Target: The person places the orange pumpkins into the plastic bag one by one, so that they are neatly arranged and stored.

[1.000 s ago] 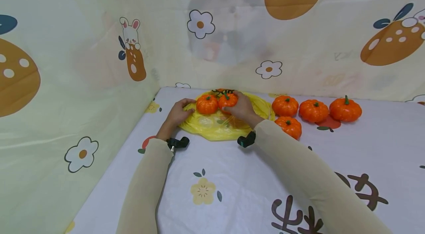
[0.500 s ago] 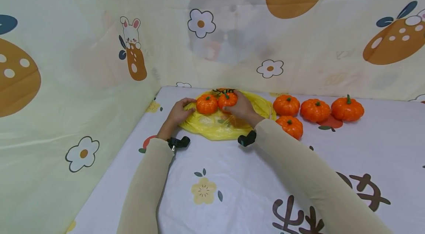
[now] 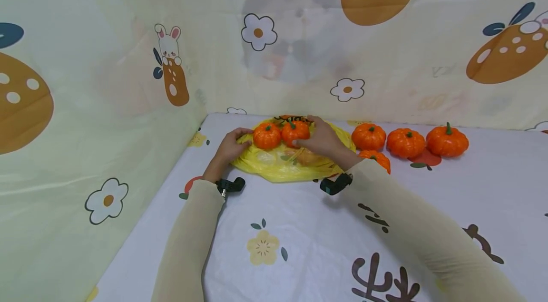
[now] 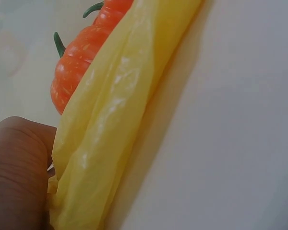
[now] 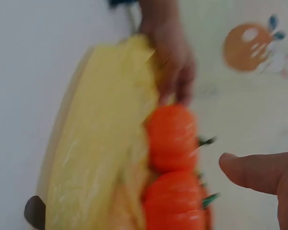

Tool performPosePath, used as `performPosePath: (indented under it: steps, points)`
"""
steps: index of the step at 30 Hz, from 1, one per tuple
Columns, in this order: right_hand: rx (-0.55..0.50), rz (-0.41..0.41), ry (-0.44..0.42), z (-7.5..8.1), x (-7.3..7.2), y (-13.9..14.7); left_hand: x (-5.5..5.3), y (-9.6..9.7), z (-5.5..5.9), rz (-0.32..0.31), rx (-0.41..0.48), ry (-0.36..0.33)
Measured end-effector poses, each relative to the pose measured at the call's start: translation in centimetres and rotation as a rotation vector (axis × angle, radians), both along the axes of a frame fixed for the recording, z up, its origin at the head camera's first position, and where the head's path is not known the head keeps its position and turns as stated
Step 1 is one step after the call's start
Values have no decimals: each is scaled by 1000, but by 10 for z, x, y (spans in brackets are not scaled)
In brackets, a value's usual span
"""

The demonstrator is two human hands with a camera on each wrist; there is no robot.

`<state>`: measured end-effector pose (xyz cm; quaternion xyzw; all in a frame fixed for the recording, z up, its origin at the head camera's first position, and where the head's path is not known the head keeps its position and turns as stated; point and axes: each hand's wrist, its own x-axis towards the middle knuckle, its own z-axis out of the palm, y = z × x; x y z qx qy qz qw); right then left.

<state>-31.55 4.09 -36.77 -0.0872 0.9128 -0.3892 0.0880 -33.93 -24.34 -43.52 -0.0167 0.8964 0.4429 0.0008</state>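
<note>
My left hand [image 3: 230,146] pinches the left edge of a yellow plastic bag [image 3: 274,169] that lies on the table. Two small orange toy pumpkins with green stems sit side by side on the bag, a left pumpkin [image 3: 267,136] and a right pumpkin [image 3: 293,136]. Beside the right one is my right hand [image 3: 326,139], fingers spread. In the right wrist view its thumb [image 5: 252,171] stands straight, apart from the right pumpkin [image 5: 175,201]. The left wrist view has the bag's rim [image 4: 105,124] lifted in front of the pumpkins. Orange shows through the bag.
Several more toy pumpkins stand to the right: a back one [image 3: 368,137], two farther right, and a front one [image 3: 376,158] partly hidden by my right sleeve. A patterned cloth wall [image 3: 299,64] rises behind the table; another [image 3: 107,140] stands on the left.
My right hand has let go of the right pumpkin and shifted right, its forearm now covering more of the front pumpkin. My left hand stays at the bag's edge.
</note>
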Motion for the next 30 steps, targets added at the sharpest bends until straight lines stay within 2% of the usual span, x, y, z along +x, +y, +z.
performPosePath:
  steps: [4,7,11,18,22,26,30]
  points:
    - [2,43,-19,17,23,15,0,-2,0,8,-13,8]
    - [-5,73,-14,23,43,28,1,-3,0,11,-20,12]
    - [-14,104,46,20,70,45,2,-6,1,20,-12,6]
    - [22,64,94,17,107,74,3,-6,1,12,-10,15]
    - [63,40,156,19,114,94,2,-4,0,12,-13,20]
    - [82,3,203,20,111,113,0,0,-1,-2,-16,26]
    - [103,-15,186,19,104,126,0,3,-1,2,-17,21]
